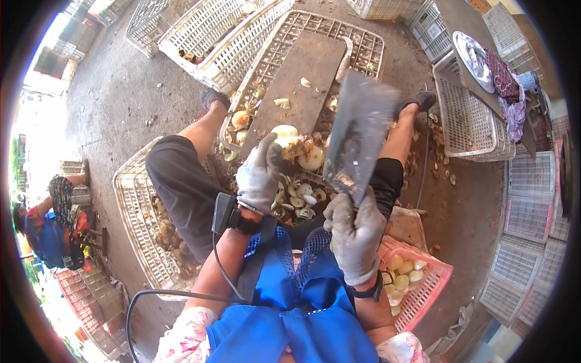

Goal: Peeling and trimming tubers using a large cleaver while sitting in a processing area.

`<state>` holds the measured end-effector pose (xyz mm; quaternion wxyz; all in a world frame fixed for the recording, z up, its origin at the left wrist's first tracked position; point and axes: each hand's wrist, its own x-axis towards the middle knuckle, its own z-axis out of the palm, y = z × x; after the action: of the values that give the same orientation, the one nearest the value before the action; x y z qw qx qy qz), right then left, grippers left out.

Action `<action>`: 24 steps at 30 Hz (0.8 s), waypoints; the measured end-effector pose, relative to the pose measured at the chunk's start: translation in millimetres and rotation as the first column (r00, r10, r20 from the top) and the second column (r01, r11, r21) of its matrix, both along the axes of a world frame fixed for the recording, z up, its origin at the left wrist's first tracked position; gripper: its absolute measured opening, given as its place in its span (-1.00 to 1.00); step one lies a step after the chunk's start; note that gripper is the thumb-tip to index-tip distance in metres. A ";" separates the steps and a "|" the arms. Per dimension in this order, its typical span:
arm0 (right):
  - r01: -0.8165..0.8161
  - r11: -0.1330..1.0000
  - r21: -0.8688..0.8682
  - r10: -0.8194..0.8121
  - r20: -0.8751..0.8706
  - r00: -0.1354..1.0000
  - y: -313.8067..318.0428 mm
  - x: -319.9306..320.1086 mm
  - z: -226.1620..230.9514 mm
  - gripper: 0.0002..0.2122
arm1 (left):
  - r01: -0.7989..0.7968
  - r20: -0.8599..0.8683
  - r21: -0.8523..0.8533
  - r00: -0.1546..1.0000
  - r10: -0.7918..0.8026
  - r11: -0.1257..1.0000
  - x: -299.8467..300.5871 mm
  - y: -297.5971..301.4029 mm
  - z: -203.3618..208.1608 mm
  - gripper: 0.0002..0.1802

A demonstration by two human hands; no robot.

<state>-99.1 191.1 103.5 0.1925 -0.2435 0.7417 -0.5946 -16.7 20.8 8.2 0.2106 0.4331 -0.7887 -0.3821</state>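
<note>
My right hand (356,233), in a grey-white glove, is closed round the handle end of a broad dark cleaver (362,130). The blade is raised, tilted and blurred by motion. My left hand (260,172), gloved too, has its fingers curled at the near end of a wooden board (302,78), on a pale onion (284,131); part of the grip is hidden. Brown dry skin hangs next to these fingers. Just right of them lies another peeled onion (311,158). Two small onion scraps (282,103) rest farther up the board. Cut ends and peelings (296,193) are heaped below the left hand.
The board lies across a white plastic crate (357,33) between my legs. Unpeeled onions fill a white crate (130,199) at left; peeled ones sit in a pink crate (433,287) at right. Behind stand more crates (181,33). Another person (51,233) sits far left.
</note>
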 end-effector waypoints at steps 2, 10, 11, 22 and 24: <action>0.002 1.000 -0.021 -0.004 -0.085 0.996 -5.2 5.1 -9.6 -0.86 | -0.015 0.034 0.050 0.999 0.013 0.999 0.3 1.6 5.7 -0.58; -0.179 0.763 0.622 0.377 -0.204 0.903 -13.8 14.6 -49.4 -0.69 | 0.046 0.044 -0.163 0.998 -0.040 0.986 2.2 8.4 -5.9 -0.59; -0.179 0.759 0.626 0.380 -0.203 0.902 -12.6 15.5 -50.9 -0.69 | 0.046 0.070 -0.165 0.997 -0.035 0.985 3.7 8.4 -5.3 -0.58; -0.287 0.785 0.549 0.351 -0.013 0.936 -8.2 1.5 -63.1 -0.75 | 0.300 0.116 -0.290 0.953 -0.278 0.909 -9.1 5.3 -10.0 -0.29; -0.296 0.796 0.528 0.349 0.000 0.937 -7.2 -0.6 -66.8 -0.76 | 0.320 0.142 -0.264 0.946 -0.291 0.910 -13.3 3.6 -7.0 -0.30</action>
<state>-99.7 183.9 36.7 0.3132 -0.3338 0.8304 -0.3177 -30.0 24.4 1.2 0.1686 0.2881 -0.9028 -0.2712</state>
